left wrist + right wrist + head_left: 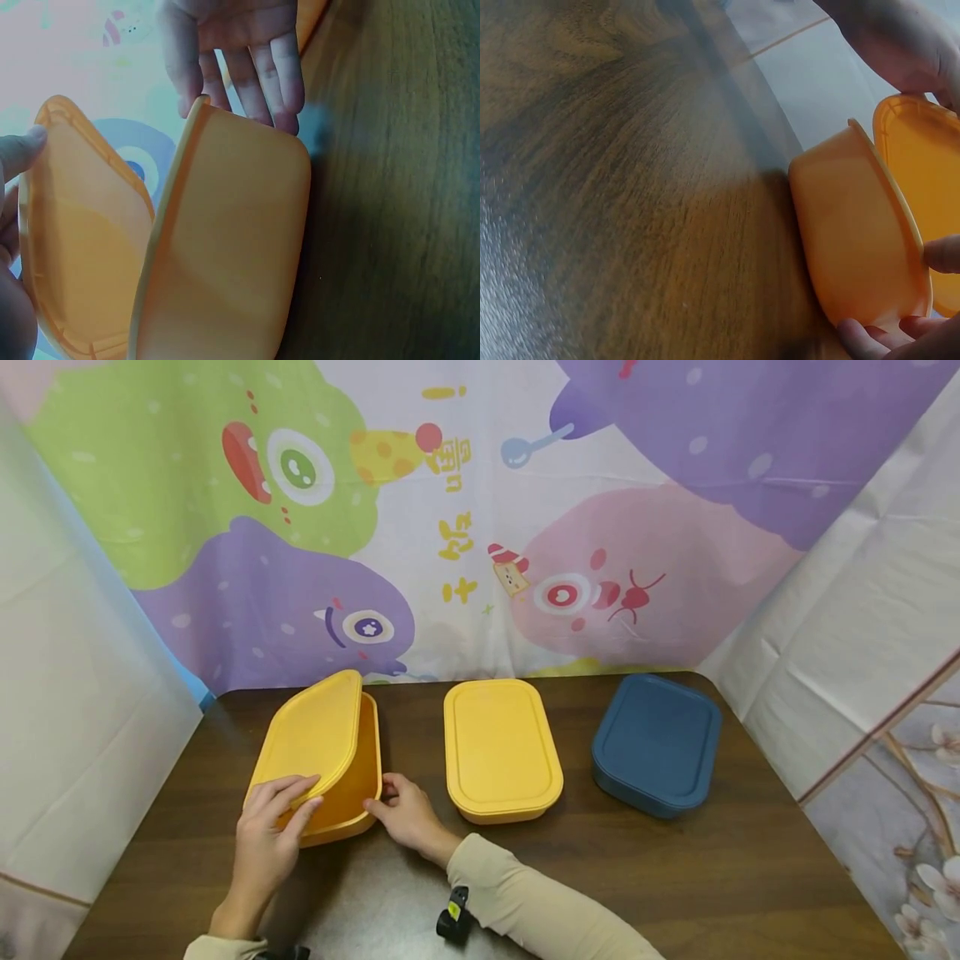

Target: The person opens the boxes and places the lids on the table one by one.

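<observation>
A yellow lid (311,735) sits tilted over the left yellow box (369,752), its right edge raised so that the inside shows. My left hand (264,843) pinches the lid's near edge between thumb and fingers. At the box's near right corner is my right hand (411,820), its thumb over the rim and its fingers against the outer wall. In the left wrist view, the lid's underside (86,247) stands apart from the box wall (229,232) at the near end. Shadow hides most of the box's interior.
A closed yellow box (501,743) stands in the middle of the dark wooden table (600,877). To its right is a closed blue box (658,739). A cartoon-printed curtain (480,635) hangs behind the table's far edge.
</observation>
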A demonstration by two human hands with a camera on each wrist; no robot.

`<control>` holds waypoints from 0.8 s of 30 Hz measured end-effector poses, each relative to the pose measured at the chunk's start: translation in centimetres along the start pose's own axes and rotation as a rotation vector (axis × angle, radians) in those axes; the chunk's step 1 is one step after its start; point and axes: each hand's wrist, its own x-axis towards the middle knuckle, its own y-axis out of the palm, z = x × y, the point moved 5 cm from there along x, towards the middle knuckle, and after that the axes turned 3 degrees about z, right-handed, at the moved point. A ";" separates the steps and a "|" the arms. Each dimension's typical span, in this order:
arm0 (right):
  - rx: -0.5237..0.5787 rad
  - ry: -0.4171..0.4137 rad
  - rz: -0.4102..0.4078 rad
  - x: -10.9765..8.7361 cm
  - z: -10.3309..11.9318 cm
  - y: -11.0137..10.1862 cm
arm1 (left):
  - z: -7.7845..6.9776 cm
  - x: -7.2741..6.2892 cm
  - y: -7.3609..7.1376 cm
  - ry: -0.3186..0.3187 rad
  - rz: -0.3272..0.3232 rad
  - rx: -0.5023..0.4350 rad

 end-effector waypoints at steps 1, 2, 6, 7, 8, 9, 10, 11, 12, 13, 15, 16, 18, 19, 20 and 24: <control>0.005 -0.004 -0.001 0.0 0.0 0.0 | 0.0 0.0 -0.1 -0.013 -0.005 -0.006; 0.008 -0.007 -0.003 0.0 0.0 0.0 | 0.1 0.0 -0.1 -0.031 -0.006 -0.014; 0.023 -0.008 -0.003 0.0 0.0 0.0 | 0.3 0.1 -0.5 -0.101 -0.022 -0.026; 0.025 -0.005 -0.001 0.0 -0.1 0.0 | 0.3 0.1 -0.6 -0.115 -0.029 -0.030; 0.027 0.000 0.001 -0.1 -0.1 0.1 | 0.4 0.2 -0.7 -0.124 -0.037 -0.035; 0.030 0.004 0.003 -0.1 -0.2 0.1 | 0.3 0.2 -0.8 -0.125 -0.049 -0.042; 0.034 0.008 0.007 -0.1 -0.2 0.1 | 0.4 0.2 -0.9 -0.128 -0.060 -0.051; 0.037 0.010 0.009 -0.2 -0.2 0.2 | 0.4 0.2 -1.0 -0.128 -0.072 -0.059; 0.038 0.011 0.011 -0.2 -0.3 0.2 | 0.3 0.2 -1.1 -0.122 -0.087 -0.066; 0.040 0.011 0.012 -0.2 -0.3 0.2 | 0.4 0.2 -1.2 -0.123 -0.100 -0.072; 0.041 0.009 0.009 -0.2 -0.3 0.2 | 0.4 0.2 -1.3 -0.120 -0.124 -0.083; 0.042 0.008 0.008 -0.2 -0.4 0.3 | 0.4 0.3 -1.4 -0.124 -0.135 -0.087; 0.043 0.007 0.003 -0.2 -0.4 0.3 | 0.4 0.3 -1.5 -0.130 -0.160 -0.097; 0.044 0.007 0.002 -0.2 -0.4 0.3 | 0.4 0.3 -1.5 -0.141 -0.170 -0.103; 0.045 0.005 0.002 -0.2 -0.4 0.3 | 0.4 0.4 -1.6 -0.151 -0.183 -0.108; 0.053 0.015 0.004 -0.3 -0.4 0.3 | 0.4 0.5 -2.1 -0.222 -0.237 -0.149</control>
